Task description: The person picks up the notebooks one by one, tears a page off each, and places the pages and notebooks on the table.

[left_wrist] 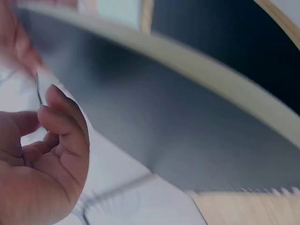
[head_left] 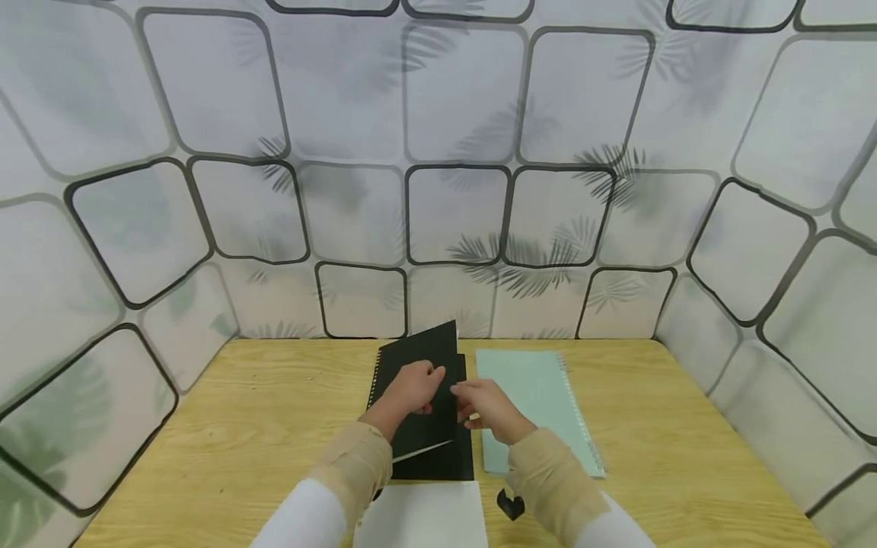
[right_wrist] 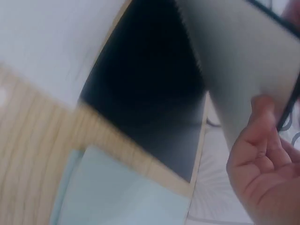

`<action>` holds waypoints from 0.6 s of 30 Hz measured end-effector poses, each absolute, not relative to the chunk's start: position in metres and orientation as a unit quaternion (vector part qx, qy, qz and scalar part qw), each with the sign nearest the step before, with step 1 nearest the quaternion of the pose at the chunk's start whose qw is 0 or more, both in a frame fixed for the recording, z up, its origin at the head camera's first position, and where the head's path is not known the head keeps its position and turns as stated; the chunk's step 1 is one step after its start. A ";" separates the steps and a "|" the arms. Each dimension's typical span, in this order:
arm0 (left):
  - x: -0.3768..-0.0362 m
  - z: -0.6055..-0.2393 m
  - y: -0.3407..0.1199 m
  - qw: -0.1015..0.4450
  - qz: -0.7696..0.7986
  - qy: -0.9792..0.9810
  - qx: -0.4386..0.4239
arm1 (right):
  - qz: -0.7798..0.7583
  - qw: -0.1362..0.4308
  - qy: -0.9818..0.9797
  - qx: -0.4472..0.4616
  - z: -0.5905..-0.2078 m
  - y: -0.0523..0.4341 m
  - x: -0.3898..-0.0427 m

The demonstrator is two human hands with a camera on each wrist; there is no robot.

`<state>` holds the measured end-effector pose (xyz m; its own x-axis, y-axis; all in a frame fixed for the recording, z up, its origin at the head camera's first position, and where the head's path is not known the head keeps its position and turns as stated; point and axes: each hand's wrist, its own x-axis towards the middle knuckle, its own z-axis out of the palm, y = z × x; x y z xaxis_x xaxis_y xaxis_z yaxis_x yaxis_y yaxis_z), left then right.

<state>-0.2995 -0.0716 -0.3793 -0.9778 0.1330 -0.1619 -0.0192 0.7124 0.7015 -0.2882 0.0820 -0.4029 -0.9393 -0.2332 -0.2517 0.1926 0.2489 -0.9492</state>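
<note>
A black spiral notebook (head_left: 414, 411) is tilted up in the middle of the table, its coil on the left and its right side raised. My right hand (head_left: 489, 407) pinches the raised edge; in the right wrist view the thumb (right_wrist: 265, 110) presses on its pale grey face. Under it lies a second black cover (head_left: 452, 460), flat on the wood. My left hand (head_left: 414, 384) is in front of the raised black cover, fingers loosely bent. The left wrist view shows that hand (left_wrist: 51, 159) with nothing visible in its fingers, beside the blurred grey notebook face (left_wrist: 154, 122).
A mint-green spiral notebook (head_left: 527, 411) lies to the right, coil on its right side. White paper or a white cover (head_left: 425, 517) lies at the near edge. A small black object (head_left: 510, 504) is close to the right sleeve. Patterned fabric walls (head_left: 452, 213) surround the wooden table (head_left: 274, 426).
</note>
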 end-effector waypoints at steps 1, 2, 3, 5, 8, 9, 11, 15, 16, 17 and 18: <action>-0.300 -0.381 -0.079 0.099 0.365 0.925 0.030 | -0.600 0.177 0.780 -0.009 -0.405 0.082 -0.288; -0.301 -0.384 -0.087 0.095 0.344 0.934 0.026 | -0.591 0.179 0.787 -0.005 -0.407 0.083 -0.288; -0.302 -0.386 -0.095 0.091 0.320 0.943 0.020 | -0.584 0.181 0.791 -0.002 -0.409 0.084 -0.288; -0.303 -0.394 -0.113 0.082 0.269 0.960 0.002 | -0.577 0.182 0.796 0.006 -0.413 0.085 -0.288; -0.304 -0.409 -0.136 0.075 0.223 0.971 -0.037 | -0.557 0.168 0.814 0.004 -0.420 0.087 -0.287; -0.303 -0.414 -0.141 0.078 0.220 0.971 -0.049 | -0.542 0.165 0.824 0.002 -0.423 0.087 -0.287; -0.301 -0.423 -0.150 0.087 0.225 0.968 -0.063 | -0.503 0.164 0.849 -0.007 -0.429 0.088 -0.287; -0.297 -0.433 -0.155 0.119 0.246 0.960 -0.059 | -0.405 0.162 0.899 -0.033 -0.437 0.085 -0.286; -0.296 -0.435 -0.155 0.123 0.250 0.959 -0.059 | -0.383 0.161 0.909 -0.040 -0.439 0.084 -0.286; -0.295 -0.437 -0.155 0.124 0.255 0.957 -0.060 | -0.365 0.159 0.916 -0.047 -0.441 0.083 -0.286; -0.295 -0.438 -0.154 0.125 0.258 0.956 -0.063 | -0.349 0.157 0.922 -0.053 -0.442 0.081 -0.285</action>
<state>-0.2946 -0.1541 -0.4379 -0.9606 -0.0561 -0.2723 -0.1855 0.8589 0.4773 -0.2852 0.0813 -0.4415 -0.9449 -0.2072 -0.2535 0.0128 0.7504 -0.6609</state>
